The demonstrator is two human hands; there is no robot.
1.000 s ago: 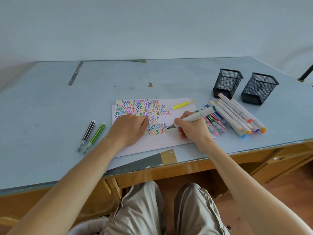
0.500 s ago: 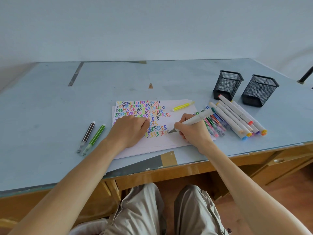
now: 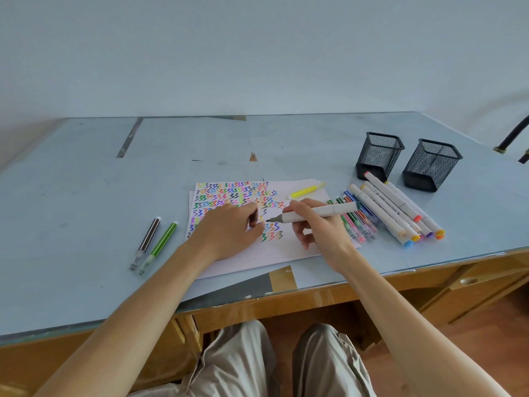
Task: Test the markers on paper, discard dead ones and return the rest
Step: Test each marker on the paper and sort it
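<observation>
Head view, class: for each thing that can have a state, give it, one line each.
Marker in right hand: uncapped, tip off the paper.
Paper: partly filled with coloured squiggles.
Two mesh cups: upright; no markers seen inside.
Yellow highlighter: lying on the paper.
Left hand: resting on the paper.
Right hand: gripping the marker.

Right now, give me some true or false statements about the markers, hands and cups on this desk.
1. The right hand holds a white marker. True.
2. Both mesh cups hold markers. False: both look empty.
3. The left hand rests on the paper. True.
4. The yellow marker lies off the paper, left of it. False: it lies on the paper's far right part.
5. Two markers lie left of the paper. True.
</observation>
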